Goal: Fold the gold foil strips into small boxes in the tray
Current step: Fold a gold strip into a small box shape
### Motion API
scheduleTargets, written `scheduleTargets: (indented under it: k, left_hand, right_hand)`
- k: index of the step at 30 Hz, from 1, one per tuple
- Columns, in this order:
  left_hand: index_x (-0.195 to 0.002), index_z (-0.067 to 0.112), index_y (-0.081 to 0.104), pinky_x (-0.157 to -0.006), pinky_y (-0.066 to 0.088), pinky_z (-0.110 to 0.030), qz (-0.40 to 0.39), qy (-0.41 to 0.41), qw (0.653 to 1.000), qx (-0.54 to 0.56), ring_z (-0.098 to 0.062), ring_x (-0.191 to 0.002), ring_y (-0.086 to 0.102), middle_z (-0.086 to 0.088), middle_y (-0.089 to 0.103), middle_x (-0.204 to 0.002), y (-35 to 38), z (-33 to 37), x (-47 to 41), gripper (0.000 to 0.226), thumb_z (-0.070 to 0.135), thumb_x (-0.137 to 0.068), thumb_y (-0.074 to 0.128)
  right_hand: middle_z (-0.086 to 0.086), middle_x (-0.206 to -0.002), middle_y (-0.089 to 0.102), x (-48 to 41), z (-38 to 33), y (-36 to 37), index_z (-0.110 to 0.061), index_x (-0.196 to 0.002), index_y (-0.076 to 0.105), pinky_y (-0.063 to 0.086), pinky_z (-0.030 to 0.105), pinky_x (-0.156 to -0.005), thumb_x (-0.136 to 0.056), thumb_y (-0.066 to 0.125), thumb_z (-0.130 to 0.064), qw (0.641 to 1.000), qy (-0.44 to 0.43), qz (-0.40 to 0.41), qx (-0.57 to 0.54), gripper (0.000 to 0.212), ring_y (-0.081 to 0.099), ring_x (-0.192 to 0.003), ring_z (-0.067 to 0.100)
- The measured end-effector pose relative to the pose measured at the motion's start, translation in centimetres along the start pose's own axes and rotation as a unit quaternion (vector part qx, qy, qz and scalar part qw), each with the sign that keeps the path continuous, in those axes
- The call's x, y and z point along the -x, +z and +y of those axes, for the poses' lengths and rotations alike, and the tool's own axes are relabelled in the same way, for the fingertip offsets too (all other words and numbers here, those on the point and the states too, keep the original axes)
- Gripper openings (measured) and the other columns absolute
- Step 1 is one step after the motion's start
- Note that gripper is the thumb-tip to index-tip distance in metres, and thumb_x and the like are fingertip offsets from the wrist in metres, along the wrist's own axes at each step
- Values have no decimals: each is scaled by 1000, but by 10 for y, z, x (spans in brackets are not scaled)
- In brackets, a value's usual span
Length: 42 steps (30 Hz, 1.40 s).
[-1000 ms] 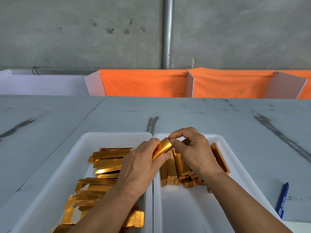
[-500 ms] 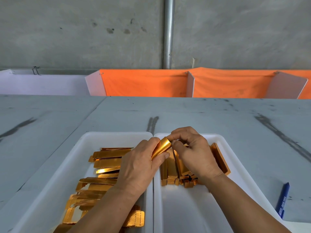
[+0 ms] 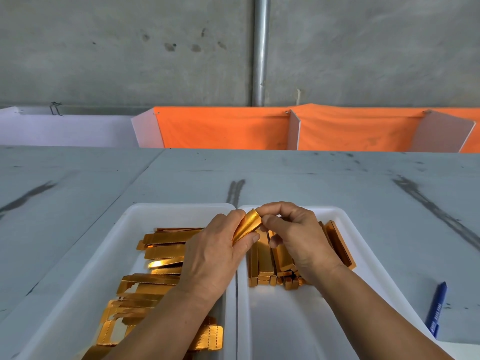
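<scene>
Left tray (image 3: 111, 261): on the tabletop (image 3: 311, 183), side by side with the right tray; not shifted over the last second.
Flat strips (image 3: 166, 239): loose heap in the left tray, partly hidden by the left forearm; heap as before, none taken or added.
Left hand (image 3: 213, 255): wrapped round the near end of one strip, thumb along its edge; same grip and same spot as a second ago.
Held strip (image 3: 246, 226): in the air over the seam between the two trays, tilted up and away; far end now curled into a rounder, open mouth, flatter a second ago.
Right hand (image 3: 298, 237): pinching the strip's far end between thumb and forefinger; fingers curled tighter than before.
Meaning: probably mid-fold, body being opened out, end flaps not yet tucked; this box unfinished.
Boxes (image 3: 263, 258): folded, lying close together in the far part of the right tray (image 3: 285, 326), beneath the right hand; no new one added.
Pen (image 3: 437, 311): on the tabletop just right of the right tray, untouched.
</scene>
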<state>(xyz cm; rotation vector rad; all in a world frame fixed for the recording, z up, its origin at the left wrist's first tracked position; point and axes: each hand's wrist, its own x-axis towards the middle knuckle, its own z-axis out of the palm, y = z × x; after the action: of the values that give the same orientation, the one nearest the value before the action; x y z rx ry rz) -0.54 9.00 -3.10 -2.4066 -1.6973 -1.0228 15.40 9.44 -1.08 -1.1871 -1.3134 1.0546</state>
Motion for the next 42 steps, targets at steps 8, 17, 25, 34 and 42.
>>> scheduleTargets:
  k: [8, 17, 25, 34, 42]
  left_hand:
    - [-126, 30, 46, -61, 32, -5, 2, -2, 1000, 9, -6, -77, 50, 16, 44, -92, -2, 1, 1, 58, 65, -80, 36]
    - [-125, 32, 45, -62, 34, -7, -16, -11, 998, 65, -6, -82, 53, 17, 47, -95, -1, 3, 1, 60, 69, -79, 35]
    - [-121, 29, 49, -61, 33, -8, -28, 21, 998, 51, -4, -77, 51, 14, 51, -92, -2, 4, 2, 59, 69, -80, 33]
    - [-122, 30, 47, -61, 33, -7, -40, 24, 998, 51, -4, -80, 51, 15, 50, -95, 0, 4, 2, 57, 68, -81, 35]
    - [-121, 31, 47, -63, 36, -8, -40, 26, 997, 63, -3, -80, 52, 15, 51, -95, 0, 5, 3, 60, 71, -79, 32]
  right_hand:
    - [5, -91, 74, 0, 0, 0, -29, -95, 78, 49, 26, -66, -92, 66, -24, 999, 34, -23, -9, 13, 64, -72, 18]
    - [12, -85, 70, -4, -6, -7, -20, -104, 68, 50, 23, -52, -100, 55, -23, 992, 74, 11, -96, 14, 60, -56, 14]
    - [4, -56, 59, -2, -7, -6, -10, -92, 69, 45, 21, -45, -93, 63, -15, 995, 88, -14, -50, 8, 49, -43, 12]
    - [1, -55, 55, -3, -8, -6, -2, -93, 65, 42, 20, -41, -91, 67, -7, 999, 40, 10, -26, 5, 48, -42, 7]
    - [5, -57, 55, -4, -9, -7, -3, -91, 66, 43, 20, -42, -91, 66, -5, 997, 48, -4, -60, 2, 48, -43, 10]
